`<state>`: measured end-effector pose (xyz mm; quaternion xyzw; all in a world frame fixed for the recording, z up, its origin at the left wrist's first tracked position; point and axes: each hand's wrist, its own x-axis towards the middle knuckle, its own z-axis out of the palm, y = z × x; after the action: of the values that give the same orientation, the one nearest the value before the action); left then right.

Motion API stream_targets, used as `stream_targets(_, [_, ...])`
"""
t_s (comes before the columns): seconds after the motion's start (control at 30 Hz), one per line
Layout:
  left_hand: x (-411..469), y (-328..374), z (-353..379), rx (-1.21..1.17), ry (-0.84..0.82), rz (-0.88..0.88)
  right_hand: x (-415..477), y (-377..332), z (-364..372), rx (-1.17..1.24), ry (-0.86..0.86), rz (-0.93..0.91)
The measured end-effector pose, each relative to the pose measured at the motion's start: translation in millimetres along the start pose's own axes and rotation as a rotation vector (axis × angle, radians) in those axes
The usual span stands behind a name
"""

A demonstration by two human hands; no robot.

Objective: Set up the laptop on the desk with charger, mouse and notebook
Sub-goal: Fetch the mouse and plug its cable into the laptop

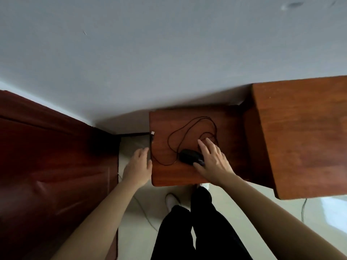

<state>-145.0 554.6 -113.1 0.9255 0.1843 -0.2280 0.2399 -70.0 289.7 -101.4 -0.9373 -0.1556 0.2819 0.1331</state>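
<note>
Pretty plain room tbh: a pale grey-white wall [169,53] fills the whole top half, with a couple of dark scuffs [293,5] up in the right corner. The floor [134,241] is light and glossy, probably tile, though it's too blurry to be sure, and there's a bright patch of light [332,211] reflecting off it at the far right. On the left there's a big dark reddish-brown panel [47,156]. In the middle a low wooden table [231,132] sits against the wall, with a taller wooden unit [304,132] just beside it on the right, in the same warm red-brown finish.
</note>
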Motion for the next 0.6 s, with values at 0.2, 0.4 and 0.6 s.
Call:
stream_targets(0.2, [60.2, -7.5, 37.9, -0.204, 0.068, -0.189, 22.6, 6.4, 72.9, 0.001, 0.016, -0.062])
stream_targets(0.4, [121.1, -9.3, 53.7, -0.268, 0.145, -0.272, 43.7, 14.5, 96.9, -0.006, 0.037, -0.101])
stream_targets(0.6, [124.4, -4.4, 70.2, -0.157, 0.338, -0.257, 49.2, 23.6, 89.8, -0.046, 0.054, -0.108])
